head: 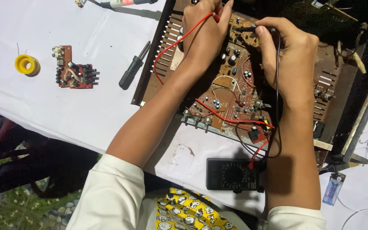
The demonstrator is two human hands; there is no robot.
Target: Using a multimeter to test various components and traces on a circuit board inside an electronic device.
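— Brown circuit board (235,91) in the open metal chassis (341,76) on the white counter (86,102)?
— Yes. Left hand (203,36), grip pinching the red probe (215,17); right hand (292,55), grip pinching the black probe (245,29). Black multimeter (231,173) sits near the wrists.

A white cloth (43,106) covers the table; green flowered fabric (18,211) and pebbled ground show below it.

Circuit board (235,89): matt brown laminate. Chassis (341,81): rusted, rough metal. Multimeter (231,173): matt black plastic. Tabletop (64,110): smooth white covering.
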